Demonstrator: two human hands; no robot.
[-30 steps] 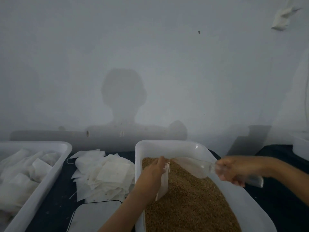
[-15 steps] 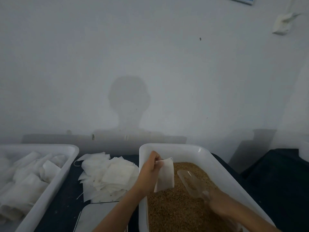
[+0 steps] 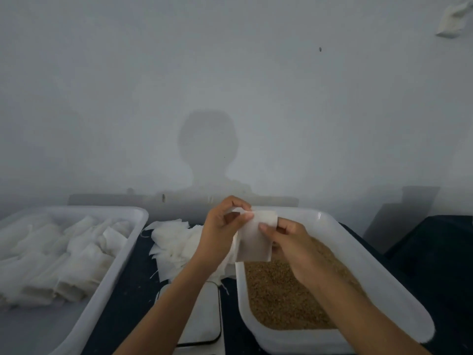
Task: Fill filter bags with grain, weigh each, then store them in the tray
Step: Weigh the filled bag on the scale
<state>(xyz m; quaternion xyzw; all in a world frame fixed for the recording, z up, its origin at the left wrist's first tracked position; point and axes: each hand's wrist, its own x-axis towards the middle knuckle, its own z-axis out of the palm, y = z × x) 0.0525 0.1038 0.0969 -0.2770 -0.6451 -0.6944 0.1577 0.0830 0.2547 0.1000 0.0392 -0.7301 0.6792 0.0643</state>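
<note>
Scale (image 3: 202, 316) nearest, between two white tubs on dark table (image 3: 133, 272). Grain tub (image 3: 399, 301) at right, storage tray (image 3: 122, 254) of filled bags (image 3: 58, 254) at left. Both hands together above grain tub's near-left part — left hand (image 3: 220, 234) and right hand (image 3: 289, 242) pinch one filter bag (image 3: 253, 239), hanging upright. Loose pile of empty bags (image 3: 174, 242) behind left hand — grey wall (image 3: 230, 85) beyond.

You're holding a plain white filter bag (image 3: 254, 239) over golden-brown grain (image 3: 281, 295) in a white tub (image 3: 363, 267). The tray (image 3: 120, 254) and loose bags (image 3: 174, 242) are white too, against a black tabletop (image 3: 133, 288).
</note>
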